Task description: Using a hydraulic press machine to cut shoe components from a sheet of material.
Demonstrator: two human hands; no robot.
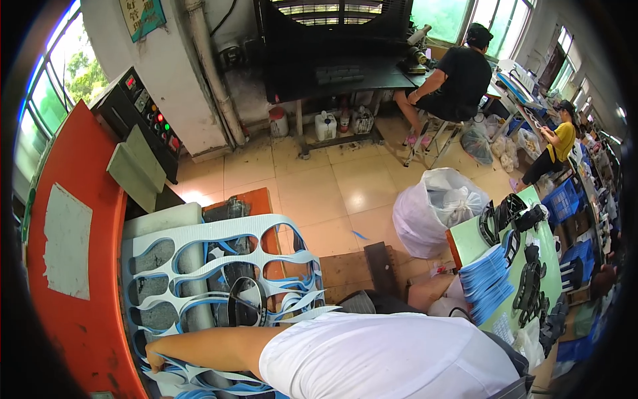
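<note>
My right arm, in a white sleeve, reaches across to the left. At its end my right hand has its fingers curled down and closed on a white-and-blue foam sheet, near its left edge; the fingertips are partly hidden. Rows of sole-shaped holes run through the sheet, leaving thin strips between them. Farther right, a dark sole-shaped loop, seemingly a cutting die, stands among the strips, apart from my hand. Under the sheet show a pale block and grey surfaces. My left hand is outside the picture.
An orange-red machine panel rises close at left, beside a dark control box. At right, a light-green table bears blue cut pieces and black dies. A large white bag stands before it. Two people work farther back.
</note>
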